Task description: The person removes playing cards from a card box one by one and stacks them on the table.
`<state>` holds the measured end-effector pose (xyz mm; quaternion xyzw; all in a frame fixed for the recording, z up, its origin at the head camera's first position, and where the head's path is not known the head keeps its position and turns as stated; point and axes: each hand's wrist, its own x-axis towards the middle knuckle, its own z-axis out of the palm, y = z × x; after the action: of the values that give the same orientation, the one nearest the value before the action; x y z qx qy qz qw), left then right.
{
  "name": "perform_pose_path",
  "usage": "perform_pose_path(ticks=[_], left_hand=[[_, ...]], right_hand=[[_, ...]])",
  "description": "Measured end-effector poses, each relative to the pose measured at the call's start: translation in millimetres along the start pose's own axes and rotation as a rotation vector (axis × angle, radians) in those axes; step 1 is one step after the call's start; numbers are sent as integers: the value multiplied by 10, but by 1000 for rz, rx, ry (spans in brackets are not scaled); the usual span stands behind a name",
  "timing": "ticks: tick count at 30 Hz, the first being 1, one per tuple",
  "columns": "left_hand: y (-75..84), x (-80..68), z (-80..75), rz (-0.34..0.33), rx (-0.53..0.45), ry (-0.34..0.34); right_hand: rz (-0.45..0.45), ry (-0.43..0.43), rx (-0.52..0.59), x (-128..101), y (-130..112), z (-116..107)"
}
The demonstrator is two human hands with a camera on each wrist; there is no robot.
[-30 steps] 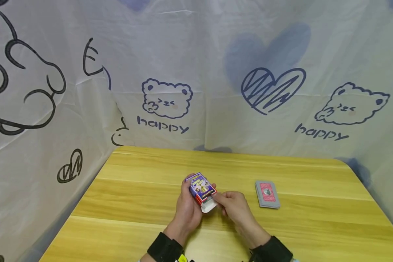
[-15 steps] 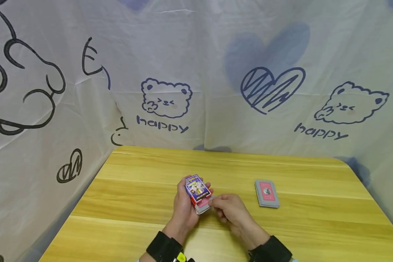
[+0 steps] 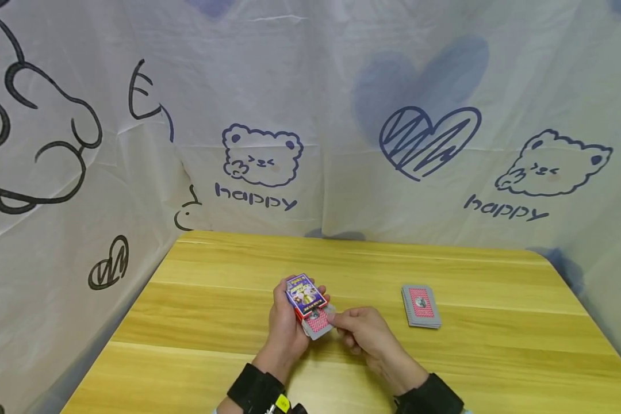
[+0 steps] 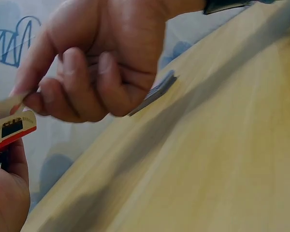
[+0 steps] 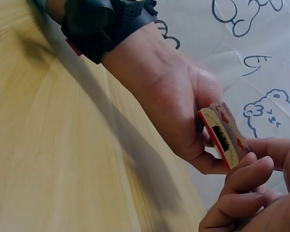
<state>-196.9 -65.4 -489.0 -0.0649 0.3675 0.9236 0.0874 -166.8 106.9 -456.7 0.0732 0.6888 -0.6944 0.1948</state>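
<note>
My left hand grips a purple and red playing card box, tilted with its lower end facing my right hand. Out of that end slide red-backed playing cards, partly still inside the box. Thumb and index finger of my right hand pinch the right edge of these cards. In the right wrist view, red heart marks show on the face of the cards, beside the box's pale flap. The left wrist view shows my right hand's other fingers curled inward.
A stack of red-backed playing cards with grey edges lies on the wooden table, to the right of my right hand. Behind the table hangs a white cloth with drawn bears and hearts. Both wrists wear black bands.
The red-backed cards have come out of the box's lower end, where the white flap showed before. My left hand has shifted slightly left with the box; the right hand now pinches the cards' edge.
</note>
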Motion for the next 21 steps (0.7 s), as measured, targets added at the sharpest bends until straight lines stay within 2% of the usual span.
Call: perform_pose_path(ticks=[6,11,18,21], left_hand=[[85,36,-39,23,-22,47],[111,39,-45,4,-32,51],[80,17,-17,-41,-5,9],[67,7,-10,-48,10,-2]], right_hand=[[-6,-49,-33,-25,-18,4],[-25,-78,-78,-51,-36,15],[-90,47,-214,-56,-52,47],[-104,65,-228,-52,-47,43]])
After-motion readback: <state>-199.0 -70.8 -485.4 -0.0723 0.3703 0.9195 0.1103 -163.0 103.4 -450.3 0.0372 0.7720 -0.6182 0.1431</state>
